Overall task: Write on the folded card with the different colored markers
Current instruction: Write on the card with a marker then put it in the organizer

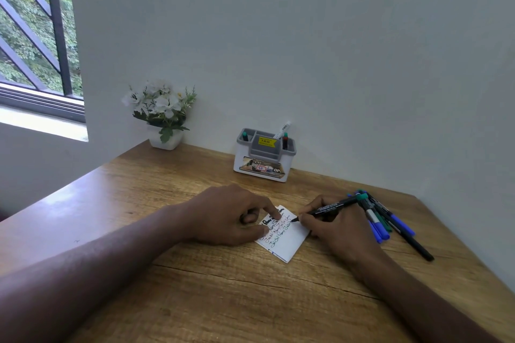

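A small white folded card [287, 242] lies on the wooden desk [223, 301], with several lines of coloured handwriting on its top face. My left hand [231, 214] rests on the card's left part, index finger pressing its upper edge. My right hand [331, 228] grips a black marker [328, 207] with a green cap on its back end; its tip touches the card near the upper right edge. Part of the writing is hidden under my left fingers.
Several loose markers [390, 223], blue, green and black, lie in a pile right of my right hand. A white and grey pen holder [264, 159] with a few markers stands at the back by the wall. A potted white flower [164, 120] sits at the back left corner.
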The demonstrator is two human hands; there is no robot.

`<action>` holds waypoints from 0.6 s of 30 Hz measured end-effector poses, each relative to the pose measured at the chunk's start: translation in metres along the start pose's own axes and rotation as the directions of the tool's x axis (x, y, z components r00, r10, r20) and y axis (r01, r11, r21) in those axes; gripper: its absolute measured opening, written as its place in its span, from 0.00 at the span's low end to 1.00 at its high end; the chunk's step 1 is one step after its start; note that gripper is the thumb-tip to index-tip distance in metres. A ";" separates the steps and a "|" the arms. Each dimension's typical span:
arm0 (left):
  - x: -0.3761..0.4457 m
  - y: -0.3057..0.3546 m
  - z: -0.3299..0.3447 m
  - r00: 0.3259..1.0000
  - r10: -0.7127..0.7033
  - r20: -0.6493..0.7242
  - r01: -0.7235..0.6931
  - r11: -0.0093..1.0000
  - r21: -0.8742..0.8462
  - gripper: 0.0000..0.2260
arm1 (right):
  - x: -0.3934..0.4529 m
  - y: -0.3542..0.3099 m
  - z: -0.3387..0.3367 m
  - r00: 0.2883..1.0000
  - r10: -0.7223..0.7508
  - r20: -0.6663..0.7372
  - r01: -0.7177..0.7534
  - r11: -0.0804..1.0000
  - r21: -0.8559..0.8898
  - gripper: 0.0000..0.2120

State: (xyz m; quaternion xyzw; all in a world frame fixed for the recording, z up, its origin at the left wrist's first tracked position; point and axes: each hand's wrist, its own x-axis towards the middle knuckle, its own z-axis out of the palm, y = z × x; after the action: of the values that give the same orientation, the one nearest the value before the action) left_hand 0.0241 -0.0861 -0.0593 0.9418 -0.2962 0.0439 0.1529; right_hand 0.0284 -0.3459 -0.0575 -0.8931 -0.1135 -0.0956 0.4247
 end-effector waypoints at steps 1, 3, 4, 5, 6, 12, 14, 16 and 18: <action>0.000 0.000 0.000 1.000 0.000 0.002 0.000 1.000 -0.001 0.17 | 0.000 0.000 0.000 1.000 0.004 0.006 -0.004 1.000 -0.002 0.03; 0.001 0.000 0.000 1.000 0.002 -0.002 -0.002 1.000 0.000 0.17 | 0.000 -0.001 0.000 1.000 0.014 0.005 -0.014 1.000 -0.004 0.03; 0.001 0.000 0.000 1.000 0.002 -0.004 -0.002 1.000 0.000 0.17 | 0.000 -0.002 0.000 1.000 0.021 0.000 -0.021 1.000 0.000 0.03; 0.002 0.000 -0.001 1.000 0.001 -0.003 -0.001 1.000 -0.001 0.17 | 0.000 -0.002 0.000 1.000 0.028 -0.006 -0.028 1.000 0.003 0.03; 0.002 -0.001 -0.001 1.000 0.001 -0.001 -0.001 1.000 -0.002 0.17 | 0.000 -0.002 0.000 0.999 0.033 -0.007 -0.033 0.999 0.000 0.04; 0.000 -0.001 0.000 1.000 0.006 -0.003 -0.006 1.000 0.005 0.17 | -0.001 -0.004 -0.001 0.999 0.047 -0.008 -0.047 0.999 -0.006 0.04; 0.001 0.000 0.000 1.000 0.006 -0.003 -0.006 1.000 0.008 0.17 | -0.001 -0.005 0.000 0.999 0.054 -0.005 -0.054 0.998 -0.012 0.04; 0.001 -0.001 0.000 1.000 0.011 -0.003 -0.011 1.000 0.005 0.17 | -0.002 -0.006 -0.001 0.998 0.055 -0.007 -0.055 0.998 -0.001 0.04; 0.000 -0.001 0.000 1.000 0.014 -0.005 -0.014 1.000 -0.001 0.17 | -0.002 -0.006 -0.001 0.998 0.056 -0.004 -0.056 0.998 0.003 0.03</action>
State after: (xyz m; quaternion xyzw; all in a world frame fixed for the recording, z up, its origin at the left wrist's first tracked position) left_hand 0.0244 -0.0852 -0.0591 0.9396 -0.3023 0.0471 0.1538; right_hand 0.0248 -0.3430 -0.0529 -0.8952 -0.0876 -0.0854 0.4285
